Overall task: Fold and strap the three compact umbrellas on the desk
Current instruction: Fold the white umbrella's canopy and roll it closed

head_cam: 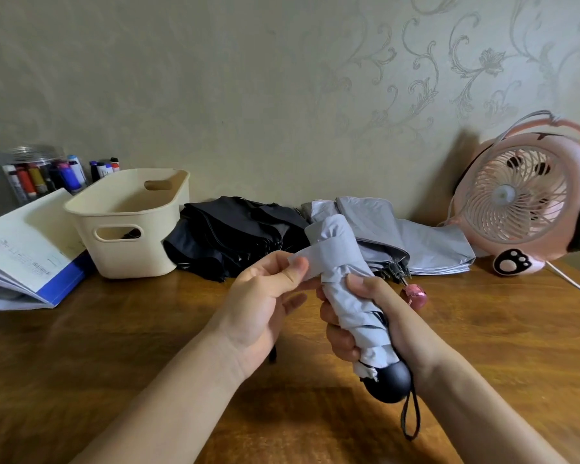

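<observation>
The right hand (395, 316) grips the rolled light grey umbrella (345, 303) around its middle. The fingers are curled on the near side and the thumb lies on the cloth above them. The umbrella stands almost upright above the desk, with its round black handle (390, 383) at the bottom. A thin black wrist loop (411, 416) hangs down from the handle.

The left hand (265, 296) is just beside it and pinches the free end of the grey strap (318, 259) between thumb and forefinger. The strap goes around the upper part of the roll.

Behind the hands, two more umbrellas lie unfolded on the brown wooden desk (114, 346). The black umbrella (235, 236) is at the centre. The second grey umbrella (416, 242) is to the right of it, with a small pink handle (416, 294) pointing toward the person.

A cream plastic basket (128, 222) stands to the left of the black umbrella and touches it. Further left there is an open booklet (24, 256) and behind it a clear jar of markers (37, 175). At the right edge stands a pink desk fan (523, 195), and a white cable (570, 279) runs from it across the desk.

The desk stands against a wall (248, 78) with pale beige wallpaper that has a floral pattern.
</observation>
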